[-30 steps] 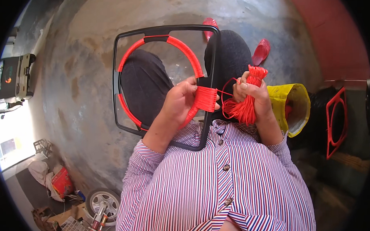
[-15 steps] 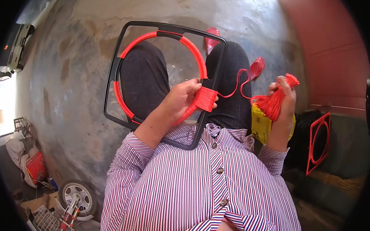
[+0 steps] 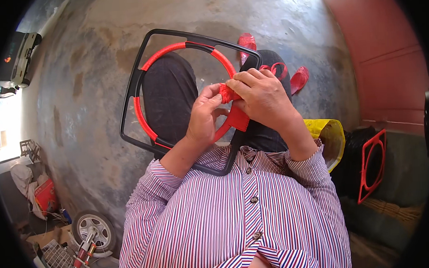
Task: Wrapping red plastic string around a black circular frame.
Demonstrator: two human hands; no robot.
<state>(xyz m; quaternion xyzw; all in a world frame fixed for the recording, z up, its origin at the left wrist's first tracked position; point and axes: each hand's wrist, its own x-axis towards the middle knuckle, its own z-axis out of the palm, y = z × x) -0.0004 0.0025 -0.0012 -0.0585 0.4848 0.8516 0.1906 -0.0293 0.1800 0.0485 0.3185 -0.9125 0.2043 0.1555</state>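
A black four-cornered frame (image 3: 235, 145) with a round inner ring lies across my dark-trousered knees. Red cord wrapping (image 3: 163, 50) covers long stretches of the ring, with bare black gaps between. My left hand (image 3: 204, 114), at the ring's right side, pinches the end of a red cord bundle (image 3: 226, 93) between thumb and fingers. Over the frame's right bar, my right hand (image 3: 266, 95) is closed on the same bundle, most of which its fingers hide. Below the hands shows a broad red wrapped patch (image 3: 238, 119). A loose cord loop (image 3: 282, 71) curls beyond my right hand.
Right of my knees stands a yellow bag (image 3: 335, 141), beside black material and a red frame with a round opening (image 3: 372, 166). My red shoes (image 3: 299, 80) rest on the concrete floor. At lower left are a spoked wheel (image 3: 92, 231) and a wire basket (image 3: 56, 257).
My right hand has come in from the right with the red bundle to the ring. My left hand has let go of the wrapped patch and now pinches the bundle's end.
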